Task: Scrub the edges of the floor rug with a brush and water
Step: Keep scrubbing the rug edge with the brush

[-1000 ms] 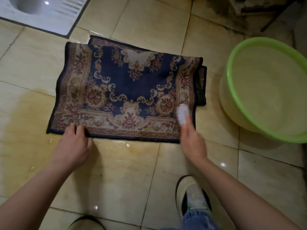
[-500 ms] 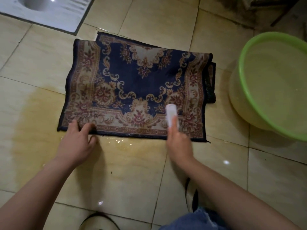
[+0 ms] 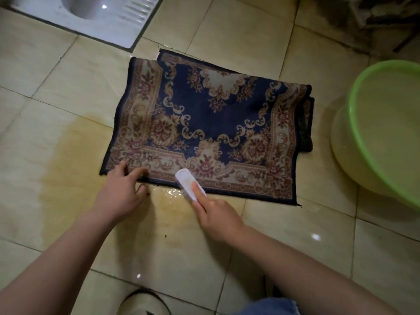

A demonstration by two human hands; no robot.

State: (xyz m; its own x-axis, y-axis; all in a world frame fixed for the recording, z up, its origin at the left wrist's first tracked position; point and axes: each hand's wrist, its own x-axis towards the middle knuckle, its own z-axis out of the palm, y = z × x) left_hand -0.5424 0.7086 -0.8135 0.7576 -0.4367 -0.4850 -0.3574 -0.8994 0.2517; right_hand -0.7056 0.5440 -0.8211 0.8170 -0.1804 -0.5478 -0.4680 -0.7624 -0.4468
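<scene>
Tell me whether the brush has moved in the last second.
Yes. The brush slid left along the near edge of the rug, from near its right border to about the middle.

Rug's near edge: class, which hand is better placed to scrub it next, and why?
Right. The right hand grips the brush, which lies across the near edge of the rug. The left hand holds no brush; it presses on the near left corner.
</scene>
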